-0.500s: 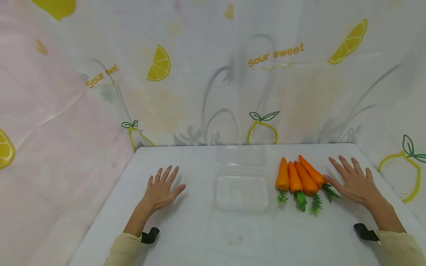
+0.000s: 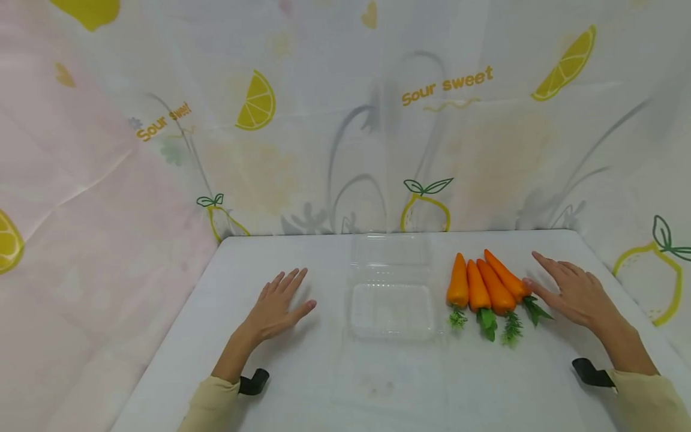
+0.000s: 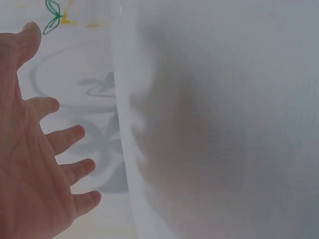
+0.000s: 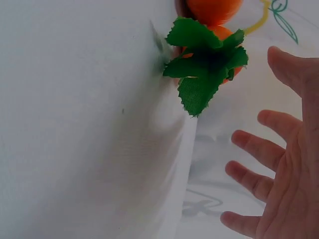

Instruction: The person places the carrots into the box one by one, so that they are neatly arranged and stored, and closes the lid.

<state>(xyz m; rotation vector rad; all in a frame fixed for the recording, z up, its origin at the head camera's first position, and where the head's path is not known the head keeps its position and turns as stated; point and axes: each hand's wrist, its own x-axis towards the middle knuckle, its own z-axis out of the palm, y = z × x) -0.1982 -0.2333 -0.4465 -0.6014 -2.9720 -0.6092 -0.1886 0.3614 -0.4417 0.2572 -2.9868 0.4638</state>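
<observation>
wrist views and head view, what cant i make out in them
Right wrist view: the top edge cuts off the upper orange, smooth carrot; ragged green leaves partly hide the carrot below.
Left wrist view: the left edge cuts off part of the left hand.
Head view: the clear plastic hinged container blends into the white table, so its rim is hard to trace; faint marks nearer the camera are too blurred to identify.

Forward-down head view, close wrist views
</observation>
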